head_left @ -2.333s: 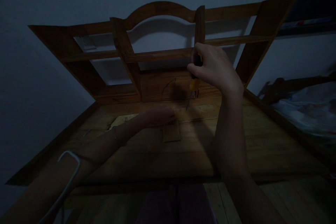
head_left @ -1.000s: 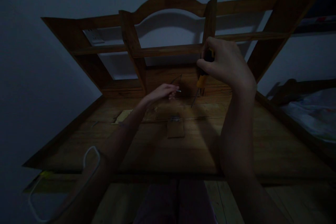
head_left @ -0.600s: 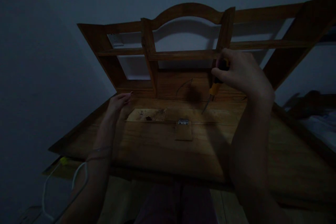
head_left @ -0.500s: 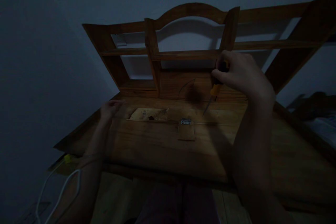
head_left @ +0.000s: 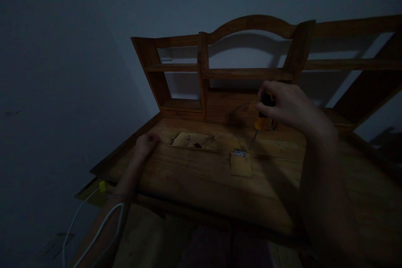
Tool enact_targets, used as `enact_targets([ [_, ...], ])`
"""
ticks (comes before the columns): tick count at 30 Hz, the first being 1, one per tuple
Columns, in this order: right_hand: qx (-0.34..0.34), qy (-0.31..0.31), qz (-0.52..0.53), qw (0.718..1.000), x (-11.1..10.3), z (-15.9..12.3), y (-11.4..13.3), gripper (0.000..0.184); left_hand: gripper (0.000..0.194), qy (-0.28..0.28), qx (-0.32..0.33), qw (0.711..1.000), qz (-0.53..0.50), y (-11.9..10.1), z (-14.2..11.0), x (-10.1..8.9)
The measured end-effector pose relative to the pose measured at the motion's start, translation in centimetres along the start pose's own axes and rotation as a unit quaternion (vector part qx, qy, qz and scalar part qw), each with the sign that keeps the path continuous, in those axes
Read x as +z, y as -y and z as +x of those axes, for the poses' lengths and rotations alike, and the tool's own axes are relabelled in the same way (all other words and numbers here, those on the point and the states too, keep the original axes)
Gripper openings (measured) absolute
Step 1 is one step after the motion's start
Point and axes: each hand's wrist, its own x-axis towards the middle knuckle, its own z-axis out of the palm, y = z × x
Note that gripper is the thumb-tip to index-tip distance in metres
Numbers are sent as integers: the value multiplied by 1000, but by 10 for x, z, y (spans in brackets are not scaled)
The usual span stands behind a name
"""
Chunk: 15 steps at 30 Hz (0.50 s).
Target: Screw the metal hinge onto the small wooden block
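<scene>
My right hand [head_left: 279, 102] grips the black and yellow handle of a screwdriver [head_left: 260, 122]. Its thin shaft points down and a little left, the tip close to a small metal hinge [head_left: 240, 153]. Whether the tip touches anything cannot be made out. The hinge sits at the top edge of a small square wooden flap [head_left: 241, 164] on the wooden desk [head_left: 194, 176]. My left hand [head_left: 146, 144] rests on the desktop at the left, fingers curled in; what they hold, if anything, is hidden. Right of it lies a pale, rough-edged patch [head_left: 194, 140] with dark stains.
Behind the desktop rises a wooden shelf unit [head_left: 248, 74] with an arched top, against the wall. A thin curved wire-like piece [head_left: 241, 106] shows before its lower panel. A white cable [head_left: 102, 226] and a yellow piece [head_left: 102, 186] are at the lower left. The room is dim.
The view has shifted, so the desk appears further right. My right hand has lowered the screwdriver, bringing its tip nearer the hinge. My left hand has come to rest on the desktop.
</scene>
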Motion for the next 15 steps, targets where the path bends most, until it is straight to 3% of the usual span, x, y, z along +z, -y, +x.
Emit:
enact_targets([
  [3, 23, -35, 2, 999, -4, -3, 5, 8, 35, -51, 8, 998, -26, -10, -6, 2],
  [6, 65, -96, 10, 993, -9, -6, 1, 12, 35, -114, 59, 986, -109, -56, -24, 5],
  [8, 98, -137, 35, 985, -7, -7, -9, 20, 30, -47, 121, 970, -206, -103, -46, 13],
  [10, 149, -168, 127, 966, 3, -8, -25, 27, 32, 72, 160, 939, -294, -151, -76, 28],
  [11, 196, -184, 211, 940, 10, -10, -33, 29, 32, 133, 180, 922, -316, -172, -92, 37],
  [12, 254, -209, 321, 888, 19, -13, -42, 32, 34, 183, 194, 905, -333, -191, -108, 48],
  [15, 327, -223, 419, 817, 50, -34, -63, 34, 34, 250, 186, 867, -388, -226, -145, 78],
])
